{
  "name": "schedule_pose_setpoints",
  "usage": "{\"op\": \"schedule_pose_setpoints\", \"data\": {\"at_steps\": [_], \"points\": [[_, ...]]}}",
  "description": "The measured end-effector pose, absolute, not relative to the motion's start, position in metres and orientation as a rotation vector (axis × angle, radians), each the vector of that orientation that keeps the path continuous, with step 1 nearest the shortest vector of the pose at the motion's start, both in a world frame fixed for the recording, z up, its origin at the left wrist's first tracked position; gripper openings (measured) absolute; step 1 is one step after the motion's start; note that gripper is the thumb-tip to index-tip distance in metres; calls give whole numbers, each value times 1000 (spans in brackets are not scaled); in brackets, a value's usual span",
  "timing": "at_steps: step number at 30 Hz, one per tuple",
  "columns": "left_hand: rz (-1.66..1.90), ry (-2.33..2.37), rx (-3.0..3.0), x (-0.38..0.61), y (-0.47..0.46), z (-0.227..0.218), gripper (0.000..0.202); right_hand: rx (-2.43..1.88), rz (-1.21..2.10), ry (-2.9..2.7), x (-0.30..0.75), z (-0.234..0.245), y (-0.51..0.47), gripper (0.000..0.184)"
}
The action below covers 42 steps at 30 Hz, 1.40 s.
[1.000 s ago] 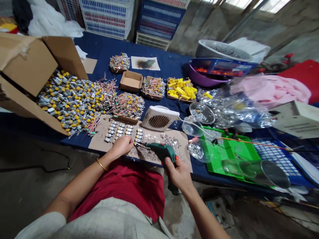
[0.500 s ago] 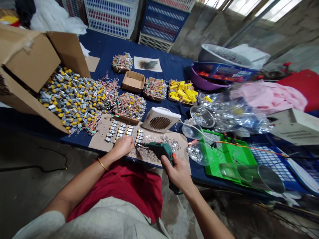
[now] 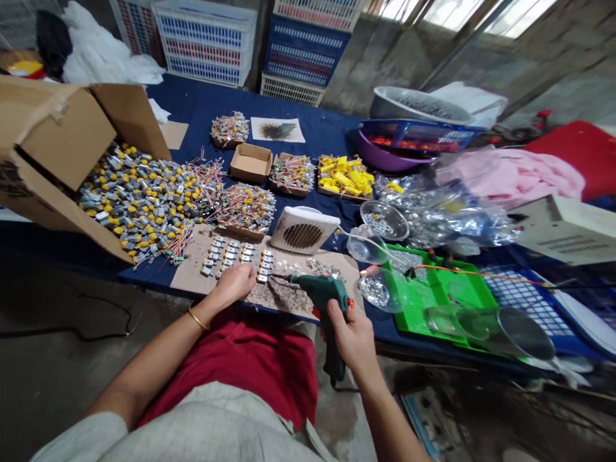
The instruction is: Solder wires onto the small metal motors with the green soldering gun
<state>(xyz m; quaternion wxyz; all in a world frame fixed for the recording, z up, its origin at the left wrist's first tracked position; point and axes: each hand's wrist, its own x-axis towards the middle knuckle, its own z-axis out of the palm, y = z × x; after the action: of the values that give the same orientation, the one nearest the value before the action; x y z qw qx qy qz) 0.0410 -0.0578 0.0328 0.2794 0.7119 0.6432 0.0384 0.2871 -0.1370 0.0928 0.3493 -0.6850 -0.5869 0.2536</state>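
Note:
My right hand (image 3: 355, 337) is wrapped round the grip of a green soldering gun (image 3: 318, 292), whose thin tip points left towards small motors (image 3: 264, 265) lined up in rows on a cardboard sheet (image 3: 192, 268). The tip is close to the nearest column of motors; I cannot tell whether it touches one. Closed beside the rows, my left hand (image 3: 239, 281) rests at the sheet's near edge, and whatever its fingers pinch is hidden. Grey-brown spatter covers the sheet under the gun. Just behind stands a white fan with a grille (image 3: 305, 230).
A large cardboard box (image 3: 52, 128) spills motors with yellow ends at left. Behind the sheet are small boxes of wired parts (image 3: 248, 206) and yellow pieces (image 3: 344, 176). To the right lie clear bowls (image 3: 380, 289), a green tray (image 3: 404, 308) and an orange cable (image 3: 474, 276).
The soldering gun and my right hand have moved right, drawing the tip away from my left hand. My left hand stays closed by the motors. The view has shifted slightly.

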Motion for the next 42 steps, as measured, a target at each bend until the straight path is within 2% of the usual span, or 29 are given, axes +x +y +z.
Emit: {"op": "schedule_pose_setpoints", "data": {"at_steps": [4,9,14,21,25,29,34,38,42], "points": [[122,1730,1898,41,-59,31,25,-1807,714,-1415,287,83,-144,61],[126,1732,1893,41,-59,31,23,-1780,997,-1181,283,77,-152,60],[188,1697,1884,39,-60,31,22,-1741,1061,-1036,281,75,-155,59],[347,1579,1836,30,-68,28,27,-1571,1177,-663,272,56,-159,47],[411,1511,1976,18,-89,28,34,-1484,1158,-592,260,41,-158,43],[503,1542,2274,7,-102,28,26,-1621,1093,-689,253,36,-157,48],[283,1256,2489,11,-88,28,15,-1738,875,-916,257,38,-171,51],[181,1058,2527,17,-77,27,16,-1740,683,-1069,266,36,-194,45],[254,1295,2317,21,-78,19,18,-1780,646,-1173,265,37,-207,43]]}}
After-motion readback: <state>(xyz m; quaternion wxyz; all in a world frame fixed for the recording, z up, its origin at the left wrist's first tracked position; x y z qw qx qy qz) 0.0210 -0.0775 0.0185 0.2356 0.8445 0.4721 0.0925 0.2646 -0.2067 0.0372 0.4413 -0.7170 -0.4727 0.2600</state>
